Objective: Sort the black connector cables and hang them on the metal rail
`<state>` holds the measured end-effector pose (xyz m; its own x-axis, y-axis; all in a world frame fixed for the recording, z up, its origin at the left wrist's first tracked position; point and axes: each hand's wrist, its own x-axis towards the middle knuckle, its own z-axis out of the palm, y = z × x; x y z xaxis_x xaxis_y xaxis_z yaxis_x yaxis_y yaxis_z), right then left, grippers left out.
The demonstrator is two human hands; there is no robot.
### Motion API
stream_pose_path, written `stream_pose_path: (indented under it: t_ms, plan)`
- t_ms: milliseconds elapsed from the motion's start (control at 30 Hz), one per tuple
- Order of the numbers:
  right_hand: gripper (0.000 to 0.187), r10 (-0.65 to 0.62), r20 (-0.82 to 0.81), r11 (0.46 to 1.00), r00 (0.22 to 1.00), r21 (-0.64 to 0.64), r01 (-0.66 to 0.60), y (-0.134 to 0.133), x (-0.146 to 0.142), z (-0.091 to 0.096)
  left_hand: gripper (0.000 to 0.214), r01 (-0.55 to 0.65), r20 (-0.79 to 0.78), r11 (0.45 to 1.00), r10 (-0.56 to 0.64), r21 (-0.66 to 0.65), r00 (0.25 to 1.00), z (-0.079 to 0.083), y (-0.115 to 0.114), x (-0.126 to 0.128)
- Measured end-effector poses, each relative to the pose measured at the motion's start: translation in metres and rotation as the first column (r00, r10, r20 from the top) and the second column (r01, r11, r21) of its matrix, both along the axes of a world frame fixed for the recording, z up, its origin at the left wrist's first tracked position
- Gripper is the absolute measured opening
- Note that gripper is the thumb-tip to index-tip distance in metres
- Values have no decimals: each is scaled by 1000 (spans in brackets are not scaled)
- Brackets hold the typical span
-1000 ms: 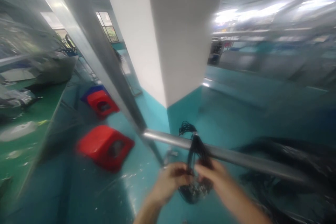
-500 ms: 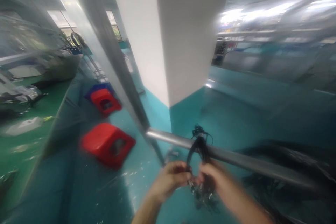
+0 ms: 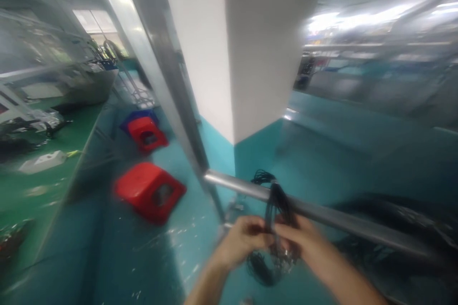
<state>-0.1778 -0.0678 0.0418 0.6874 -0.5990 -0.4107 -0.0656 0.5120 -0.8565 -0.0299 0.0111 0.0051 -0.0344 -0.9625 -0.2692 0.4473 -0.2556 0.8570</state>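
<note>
A bundle of thin black cables [image 3: 277,200] hangs looped over a horizontal metal rail [image 3: 238,184]. Its lower part fans out into loose loops and small shiny ends below my hands. My left hand [image 3: 246,238] pinches some strands on the bundle's left side, thumb against fingers. On the right side of the same bundle, my right hand [image 3: 298,234] is closed around cables, its fingertips partly hidden behind them. Both hands are close together, just under the rail.
A white and teal pillar [image 3: 232,81] stands behind the rail, beside a slanting metal post [image 3: 161,66]. Red stools [image 3: 150,193] are on the floor to the left. A green-topped workbench [image 3: 60,143] runs along the left. More dark cables [image 3: 404,214] hang at right, blurred.
Both hands and the bundle appear slightly further right. The single wide loop between my hands has narrowed, and a loop of cable now shows below my left hand.
</note>
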Motion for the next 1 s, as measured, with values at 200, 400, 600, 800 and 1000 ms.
stream_pose_path:
  t_ms: [200,400,600,800,1000]
  plan:
    - [11,-84,-87,996,993,23,86,-1,2,1,19,-33,-22,999,34,41,999,-4,3,0]
    - [27,-18,63,996,998,89,12,3,0,5,22,-47,-109,995,56,90,992,-15,7,10]
    - [22,-37,-66,999,997,-24,36,3,-4,9,18,-30,-40,1000,30,4,999,-4,0,-9]
    - [22,-33,-11,999,999,25,34,1,-4,4,20,-55,-17,998,55,12,998,-1,-1,-12]
    - [18,-12,-44,999,999,33,14,-1,-5,-5,29,6,65,999,-9,41,998,-9,-3,-10]
